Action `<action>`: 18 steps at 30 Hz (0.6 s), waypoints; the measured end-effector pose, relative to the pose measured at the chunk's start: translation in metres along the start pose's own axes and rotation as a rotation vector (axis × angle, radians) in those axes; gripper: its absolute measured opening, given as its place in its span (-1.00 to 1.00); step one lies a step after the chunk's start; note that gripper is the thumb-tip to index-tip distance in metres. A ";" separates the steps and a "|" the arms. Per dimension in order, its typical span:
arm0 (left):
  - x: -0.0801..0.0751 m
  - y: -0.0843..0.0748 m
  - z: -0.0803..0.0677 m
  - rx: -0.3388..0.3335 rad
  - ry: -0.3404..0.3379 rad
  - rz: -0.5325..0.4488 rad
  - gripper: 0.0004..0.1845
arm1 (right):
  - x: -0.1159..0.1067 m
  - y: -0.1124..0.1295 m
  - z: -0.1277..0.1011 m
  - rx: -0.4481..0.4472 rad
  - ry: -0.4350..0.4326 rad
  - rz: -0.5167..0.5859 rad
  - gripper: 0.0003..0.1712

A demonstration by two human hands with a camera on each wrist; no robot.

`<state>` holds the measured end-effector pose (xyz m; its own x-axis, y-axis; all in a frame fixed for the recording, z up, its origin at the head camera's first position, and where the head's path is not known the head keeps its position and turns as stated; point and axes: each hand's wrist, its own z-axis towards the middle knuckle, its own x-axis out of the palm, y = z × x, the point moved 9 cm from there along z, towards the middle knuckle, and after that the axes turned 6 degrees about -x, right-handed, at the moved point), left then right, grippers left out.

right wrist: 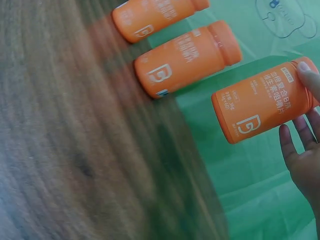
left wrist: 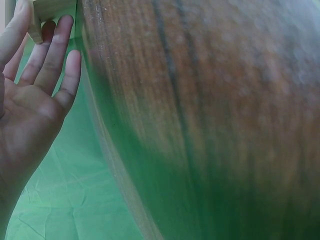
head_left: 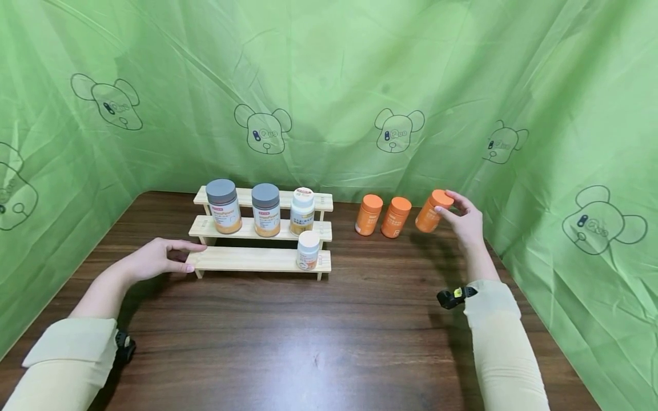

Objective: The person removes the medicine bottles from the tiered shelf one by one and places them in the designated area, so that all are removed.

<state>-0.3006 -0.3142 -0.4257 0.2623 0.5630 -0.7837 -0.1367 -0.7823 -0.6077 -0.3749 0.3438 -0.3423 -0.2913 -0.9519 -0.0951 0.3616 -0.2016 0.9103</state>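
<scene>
My right hand (head_left: pixel 465 221) pinches an orange bottle (right wrist: pixel 262 102) near its cap, thumb on one side and fingers on the other. In the head view this bottle leans a little. Left of it two more orange bottles (head_left: pixel 396 218) (head_left: pixel 369 216) stand upright on the table. My left hand (head_left: pixel 154 260) touches the left end of the lowest step of a wooden three-step stand (head_left: pixel 241 258), its fingers nearly straight. On the stand are two grey-lidded jars (head_left: pixel 224 208) (head_left: pixel 265 211), a white bottle with a gold label (head_left: pixel 302 212), and, on the lowest step, a small white bottle (head_left: pixel 308 251).
The dark wooden table (head_left: pixel 288 337) carries everything. A green cloth (head_left: pixel 329 80) with printed bear heads hangs behind and along both sides, close to the orange bottles and the stand. Black wrist cameras (head_left: pixel 454 297) sit at the sleeve cuffs.
</scene>
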 end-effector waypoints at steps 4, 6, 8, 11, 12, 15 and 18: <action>0.000 -0.001 0.000 -0.002 0.002 -0.007 -0.43 | 0.002 -0.020 0.000 0.040 -0.004 0.008 -0.37; 0.000 -0.001 0.000 -0.004 0.000 -0.010 -0.43 | 0.004 -0.030 0.000 0.052 -0.008 0.038 -0.35; 0.000 -0.001 0.000 -0.005 -0.002 -0.009 -0.43 | 0.005 -0.040 0.001 0.052 -0.020 0.058 -0.35; 0.000 -0.001 0.000 -0.002 -0.003 -0.007 -0.43 | 0.007 -0.050 -0.001 0.050 -0.034 0.046 -0.34; 0.000 -0.001 0.000 0.000 -0.004 -0.007 -0.43 | 0.008 -0.052 -0.001 0.052 -0.039 0.036 -0.34; 0.000 0.000 0.000 0.004 -0.005 -0.005 -0.43 | 0.010 -0.060 -0.003 0.069 -0.052 0.023 -0.32; 0.000 0.000 0.000 0.002 -0.005 -0.005 -0.42 | 0.012 -0.067 -0.004 0.097 -0.060 0.003 -0.31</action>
<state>-0.3004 -0.3145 -0.4259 0.2584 0.5683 -0.7812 -0.1371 -0.7789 -0.6120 -0.3991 0.3453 -0.4055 -0.3443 -0.9362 -0.0710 0.2759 -0.1731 0.9455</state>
